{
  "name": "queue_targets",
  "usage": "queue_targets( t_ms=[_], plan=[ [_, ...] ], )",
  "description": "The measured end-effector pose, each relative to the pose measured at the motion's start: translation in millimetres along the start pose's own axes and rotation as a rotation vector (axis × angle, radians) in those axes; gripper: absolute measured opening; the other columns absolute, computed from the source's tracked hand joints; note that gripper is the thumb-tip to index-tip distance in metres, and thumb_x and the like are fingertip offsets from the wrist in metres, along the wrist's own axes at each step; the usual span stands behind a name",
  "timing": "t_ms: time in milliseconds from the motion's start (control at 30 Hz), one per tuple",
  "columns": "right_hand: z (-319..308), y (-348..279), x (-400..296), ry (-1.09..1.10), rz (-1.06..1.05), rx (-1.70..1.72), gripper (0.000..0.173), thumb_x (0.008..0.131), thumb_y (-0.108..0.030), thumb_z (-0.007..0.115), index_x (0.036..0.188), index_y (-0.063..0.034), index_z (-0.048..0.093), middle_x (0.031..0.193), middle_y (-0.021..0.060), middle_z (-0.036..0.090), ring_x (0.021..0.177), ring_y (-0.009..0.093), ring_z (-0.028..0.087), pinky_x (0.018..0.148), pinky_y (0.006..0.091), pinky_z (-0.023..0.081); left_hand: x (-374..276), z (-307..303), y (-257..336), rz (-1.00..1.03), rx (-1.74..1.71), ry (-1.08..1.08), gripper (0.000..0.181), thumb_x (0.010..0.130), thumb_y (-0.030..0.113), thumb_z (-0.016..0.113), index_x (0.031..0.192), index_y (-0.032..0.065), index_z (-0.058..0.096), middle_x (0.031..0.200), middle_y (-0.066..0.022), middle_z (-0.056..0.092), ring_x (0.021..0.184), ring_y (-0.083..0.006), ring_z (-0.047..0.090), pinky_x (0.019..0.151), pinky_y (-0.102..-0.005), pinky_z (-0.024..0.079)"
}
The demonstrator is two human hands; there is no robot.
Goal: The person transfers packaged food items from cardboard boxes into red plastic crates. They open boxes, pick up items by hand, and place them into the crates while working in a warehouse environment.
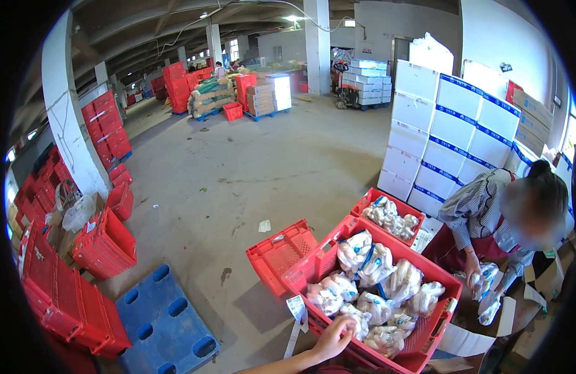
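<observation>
My left hand (pixel 334 337) reaches in from the bottom, fingers curled, over the near rim of a large red plastic crate (pixel 295 276). Its fingertips overlap a clear plastic bag of pale produce (pixel 358 320); whether they grip it is unclear. Several similar bags fill much of the crate, among them a bag with blue tape (pixel 376 264) and a bag by the near wall (pixel 385 341). A white printed label (pixel 296 307) hangs outside the crate's left corner. My right hand is out of view.
A co-worker (pixel 484 210) bends at the right, holding bagged produce (pixel 488 280) above open cardboard. Behind stand a smaller filled red crate (pixel 369 194) and stacked white boxes (pixel 437 140). A blue plastic pallet (pixel 164 313) and red crates (pixel 103 243) lie left.
</observation>
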State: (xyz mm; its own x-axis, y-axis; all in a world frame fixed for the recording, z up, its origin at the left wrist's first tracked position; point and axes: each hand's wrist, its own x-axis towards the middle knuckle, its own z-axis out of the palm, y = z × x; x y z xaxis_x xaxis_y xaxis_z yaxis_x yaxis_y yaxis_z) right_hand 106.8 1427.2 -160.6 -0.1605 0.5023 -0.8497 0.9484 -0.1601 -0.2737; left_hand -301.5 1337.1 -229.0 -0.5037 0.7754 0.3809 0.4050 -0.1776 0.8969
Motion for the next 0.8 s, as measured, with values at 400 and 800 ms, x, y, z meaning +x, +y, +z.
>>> queue_targets(
  t_ms=[400,800],
  plan=[
    [-7,-140,-58,-0.245,-0.778,1.042,0.036,0.083,-0.019,0.067,0.111,0.0008,0.057,0.095,0.0112,0.064,0.081,0.019,0.06,0.069,0.0322,0.047,4,54,21,0.297,-0.077,-1.0,0.096,0.077,0.039,0.076,0.147,0.0085,0.017,0.131,-0.0087,0.043,0.115,-0.0246,0.045,0.087,-0.043,0.044],
    [46,-246,-37,-1.166,-0.845,0.961,0.086,0.075,-0.052,0.06,0.138,-0.001,0.033,0.126,0.0176,0.052,0.113,0.028,0.055,0.096,0.0404,0.045,2,-20,97,-0.274,-1.44,-0.713,0.086,0.079,0.042,0.073,0.14,0.0043,0.026,0.101,-0.0067,0.052,0.082,-0.0192,0.053,0.062,-0.0354,0.048]
  ],
)
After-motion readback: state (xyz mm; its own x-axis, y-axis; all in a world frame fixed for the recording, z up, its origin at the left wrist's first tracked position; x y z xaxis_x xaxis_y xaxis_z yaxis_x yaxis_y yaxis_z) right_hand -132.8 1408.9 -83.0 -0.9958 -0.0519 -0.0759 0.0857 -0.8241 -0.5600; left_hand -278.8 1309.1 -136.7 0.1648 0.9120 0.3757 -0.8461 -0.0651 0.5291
